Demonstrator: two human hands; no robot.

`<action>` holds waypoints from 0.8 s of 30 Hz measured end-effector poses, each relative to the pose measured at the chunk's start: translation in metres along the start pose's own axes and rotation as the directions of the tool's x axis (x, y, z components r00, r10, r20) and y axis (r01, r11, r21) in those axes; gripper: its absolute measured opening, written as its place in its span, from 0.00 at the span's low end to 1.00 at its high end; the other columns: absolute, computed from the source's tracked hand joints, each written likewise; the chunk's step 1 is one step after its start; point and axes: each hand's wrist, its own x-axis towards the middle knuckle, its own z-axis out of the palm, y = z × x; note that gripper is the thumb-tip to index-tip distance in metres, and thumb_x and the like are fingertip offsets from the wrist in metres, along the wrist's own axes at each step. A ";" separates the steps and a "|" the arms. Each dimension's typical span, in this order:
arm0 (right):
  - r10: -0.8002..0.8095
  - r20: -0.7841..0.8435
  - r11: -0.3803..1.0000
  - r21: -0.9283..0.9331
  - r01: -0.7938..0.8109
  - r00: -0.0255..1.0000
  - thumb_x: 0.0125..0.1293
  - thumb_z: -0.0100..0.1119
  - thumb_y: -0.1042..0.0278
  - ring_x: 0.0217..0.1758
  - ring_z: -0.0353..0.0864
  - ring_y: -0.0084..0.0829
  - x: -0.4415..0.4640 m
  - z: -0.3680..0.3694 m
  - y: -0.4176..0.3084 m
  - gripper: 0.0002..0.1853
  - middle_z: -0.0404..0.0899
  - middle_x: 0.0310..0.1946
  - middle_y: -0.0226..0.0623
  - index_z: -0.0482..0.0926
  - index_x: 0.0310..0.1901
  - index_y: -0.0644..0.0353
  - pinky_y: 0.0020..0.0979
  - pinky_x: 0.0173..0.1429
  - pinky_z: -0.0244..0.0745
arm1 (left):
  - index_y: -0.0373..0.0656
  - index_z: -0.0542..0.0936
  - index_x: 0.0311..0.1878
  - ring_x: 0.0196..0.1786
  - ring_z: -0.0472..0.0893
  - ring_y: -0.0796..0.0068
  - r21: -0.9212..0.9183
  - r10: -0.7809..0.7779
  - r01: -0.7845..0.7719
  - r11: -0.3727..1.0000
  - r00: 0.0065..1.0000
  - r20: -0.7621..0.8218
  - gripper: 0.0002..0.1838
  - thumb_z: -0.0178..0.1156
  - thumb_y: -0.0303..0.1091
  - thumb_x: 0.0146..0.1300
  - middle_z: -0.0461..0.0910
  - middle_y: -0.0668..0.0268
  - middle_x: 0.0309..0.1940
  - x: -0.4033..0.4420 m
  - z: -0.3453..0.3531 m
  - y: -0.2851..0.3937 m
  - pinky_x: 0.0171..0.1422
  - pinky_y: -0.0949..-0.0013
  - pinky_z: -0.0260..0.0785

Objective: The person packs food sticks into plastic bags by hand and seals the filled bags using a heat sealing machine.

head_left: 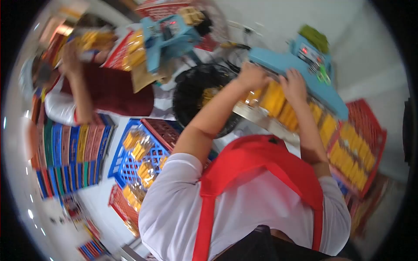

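The row of yellow packs (287, 116) sits just near of both hands, long axis running far-left to near-right alongside the blue machine (300, 80); the right hand (294, 85) is nearer its middle. Left hand (254, 76) is curled, right is half-open, fingers bent (can't tell if either's gripping anything). No readable brands; the red display (304, 51) is a blur.

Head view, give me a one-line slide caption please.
Left hand and right hand at a blue machine beside yellow packets.
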 end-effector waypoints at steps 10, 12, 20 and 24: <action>0.204 0.326 0.975 -0.155 -0.161 0.923 0.60 0.41 0.53 0.64 0.53 0.43 -0.046 0.036 -0.016 0.30 0.57 0.58 0.53 0.59 0.55 0.72 0.39 0.66 0.46 | 0.44 0.78 0.36 0.43 0.73 0.60 -0.061 0.032 -0.038 0.997 0.995 -0.097 0.20 0.43 0.49 0.59 0.75 0.61 0.36 0.009 0.029 -0.001 0.51 0.51 0.59; 0.205 0.375 0.977 -0.141 -0.162 0.904 0.59 0.44 0.55 0.64 0.52 0.45 -0.042 0.035 -0.017 0.29 0.56 0.58 0.55 0.60 0.54 0.72 0.39 0.65 0.48 | 0.44 0.78 0.36 0.44 0.73 0.59 -0.013 0.031 -0.033 0.999 0.997 -0.074 0.20 0.43 0.49 0.59 0.75 0.61 0.37 0.008 0.031 -0.002 0.51 0.51 0.58; 0.239 0.297 0.970 -0.026 -0.242 0.924 0.57 0.47 0.57 0.55 0.61 0.48 -0.030 0.026 -0.031 0.22 0.64 0.48 0.52 0.67 0.45 0.69 0.41 0.55 0.61 | 0.37 0.74 0.41 0.44 0.73 0.55 -0.360 -0.130 -0.012 0.933 0.921 -0.368 0.16 0.53 0.40 0.55 0.74 0.53 0.38 -0.010 0.026 -0.011 0.50 0.59 0.63; 0.284 0.426 0.949 0.003 -0.315 0.859 0.59 0.45 0.54 0.54 0.62 0.48 -0.021 0.033 -0.027 0.22 0.65 0.47 0.51 0.69 0.45 0.67 0.41 0.54 0.63 | 0.36 0.67 0.49 0.43 0.75 0.54 -0.599 -0.421 0.382 0.703 0.903 0.083 0.26 0.58 0.42 0.50 0.74 0.50 0.41 -0.033 0.041 -0.034 0.46 0.62 0.67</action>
